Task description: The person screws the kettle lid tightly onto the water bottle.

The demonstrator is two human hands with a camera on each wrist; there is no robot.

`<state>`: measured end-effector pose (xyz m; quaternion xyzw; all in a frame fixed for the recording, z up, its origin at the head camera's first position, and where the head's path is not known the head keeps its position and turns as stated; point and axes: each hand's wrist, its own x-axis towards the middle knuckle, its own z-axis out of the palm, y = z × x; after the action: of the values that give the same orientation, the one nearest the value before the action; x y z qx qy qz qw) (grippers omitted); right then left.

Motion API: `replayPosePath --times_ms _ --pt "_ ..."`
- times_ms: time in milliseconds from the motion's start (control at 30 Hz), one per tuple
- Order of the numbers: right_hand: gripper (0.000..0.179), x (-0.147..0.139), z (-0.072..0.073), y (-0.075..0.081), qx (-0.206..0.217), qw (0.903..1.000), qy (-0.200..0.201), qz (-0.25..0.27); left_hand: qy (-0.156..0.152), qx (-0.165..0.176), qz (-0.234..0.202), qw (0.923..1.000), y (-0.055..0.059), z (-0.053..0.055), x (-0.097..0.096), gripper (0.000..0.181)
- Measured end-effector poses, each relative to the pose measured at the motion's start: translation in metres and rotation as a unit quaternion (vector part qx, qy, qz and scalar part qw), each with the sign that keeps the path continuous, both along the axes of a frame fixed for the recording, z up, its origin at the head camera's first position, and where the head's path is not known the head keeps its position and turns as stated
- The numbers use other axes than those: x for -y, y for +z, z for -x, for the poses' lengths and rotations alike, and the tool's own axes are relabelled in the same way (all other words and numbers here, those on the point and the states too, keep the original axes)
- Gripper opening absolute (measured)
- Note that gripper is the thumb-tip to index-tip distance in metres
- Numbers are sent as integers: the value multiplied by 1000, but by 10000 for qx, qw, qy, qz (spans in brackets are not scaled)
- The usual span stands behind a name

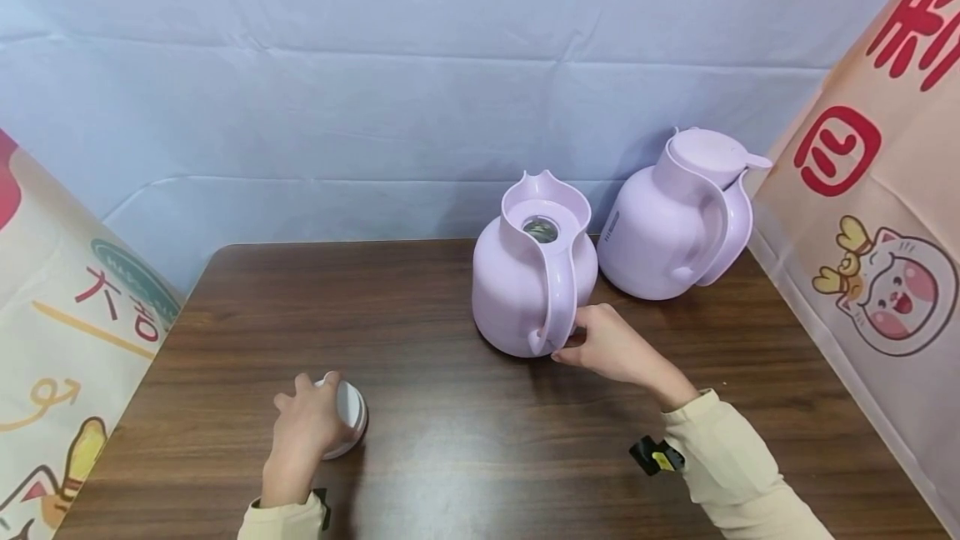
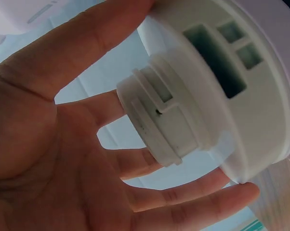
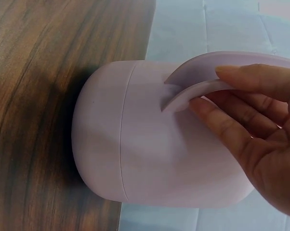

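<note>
A lavender vacuum jug (image 1: pixel 498 290) stands upright and lidless on the table, its round mouth showing. My right hand (image 1: pixel 611 344) is at the low end of its handle (image 1: pixel 558 294). In the right wrist view, thumb and index finger pinch the handle's thin edge (image 3: pixel 198 91). Down at the left, my left hand (image 1: pixel 307 419) holds the jug's lid (image 1: pixel 352 419) with thumb and fingers spread about its rim. The lid's white underside, with its narrower threaded plug (image 2: pixel 159 113), faces the palm; its lavender top edge (image 2: pixel 284 38) points away.
A second lavender jug (image 1: pixel 652 240), with its lid on, stands behind and to the right of the first. The brown wooden table (image 1: pixel 420 448) meets a pale blue cloth backdrop (image 1: pixel 375 107). Printed cloths flank it at the left (image 1: pixel 67 373) and right (image 1: pixel 892 190).
</note>
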<state>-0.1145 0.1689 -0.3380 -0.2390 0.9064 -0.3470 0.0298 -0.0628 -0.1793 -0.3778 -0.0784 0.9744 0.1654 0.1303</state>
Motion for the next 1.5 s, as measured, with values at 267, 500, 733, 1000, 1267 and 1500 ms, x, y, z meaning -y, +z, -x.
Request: replayPosePath --times_ms 267,500,733,1000,1267,1500 --pt "14 -1 0 -1 -12 10000 25 17 -11 14 14 10000 -2 -1 0 77" --pt "16 -2 0 -2 39 10000 28 42 122 -2 -149 9998 -2 -1 1 76" --pt "17 -3 0 -3 78 9999 77 104 196 -19 -242 9995 -2 0 1 81" --pt "17 -4 0 -3 86 9998 144 126 198 -396 -538 9976 2 2 2 81" --pt "18 -4 0 -3 92 9998 156 124 54 -792 -831 9934 11 6 -5 80" --pt "20 -5 1 -3 208 9993 206 218 -105 -959 -1111 9891 24 11 -17 78"
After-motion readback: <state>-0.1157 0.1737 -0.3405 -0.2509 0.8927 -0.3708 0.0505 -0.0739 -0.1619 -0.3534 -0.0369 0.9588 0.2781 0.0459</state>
